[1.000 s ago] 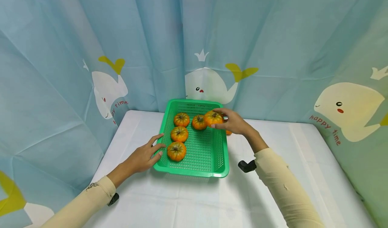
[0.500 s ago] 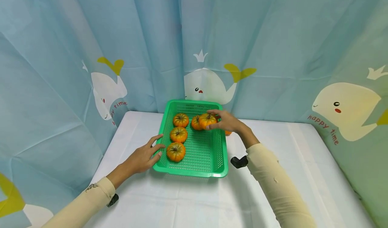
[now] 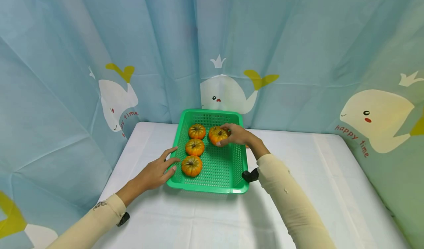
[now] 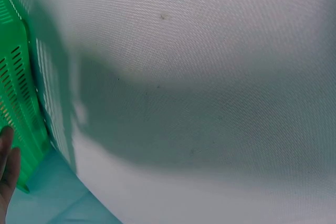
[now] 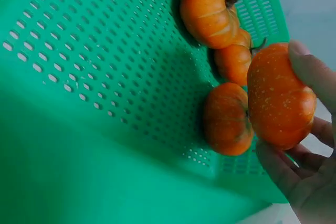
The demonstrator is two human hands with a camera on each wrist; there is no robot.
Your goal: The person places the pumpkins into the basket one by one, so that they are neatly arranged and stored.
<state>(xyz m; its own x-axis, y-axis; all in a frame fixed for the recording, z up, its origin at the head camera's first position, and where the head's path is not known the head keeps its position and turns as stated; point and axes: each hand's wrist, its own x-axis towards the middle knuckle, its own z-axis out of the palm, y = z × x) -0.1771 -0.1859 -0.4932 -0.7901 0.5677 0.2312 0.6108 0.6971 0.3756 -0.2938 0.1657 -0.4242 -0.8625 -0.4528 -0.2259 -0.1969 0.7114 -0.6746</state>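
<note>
My right hand grips a small orange pumpkin by its side, over the back part of a green plastic basket. In the right wrist view, the thumb and fingers curl round the held pumpkin, close beside another pumpkin in the basket. From the head, the held one partly covers that neighbour. A column of three pumpkins runs along the basket's left side. My left hand lies at the basket's left rim, fingers loosely spread; in the left wrist view its fingertips show by the basket wall.
The basket stands on a white-covered table. A bit of an orange thing shows outside the basket's right wall, mostly hidden by the right wrist. A blue curtain with printed whales hangs behind and along the sides.
My right hand has carried the pumpkin left and slightly down, from the basket's right wall to beside the back pumpkin. The left hand has stayed at the rim.
</note>
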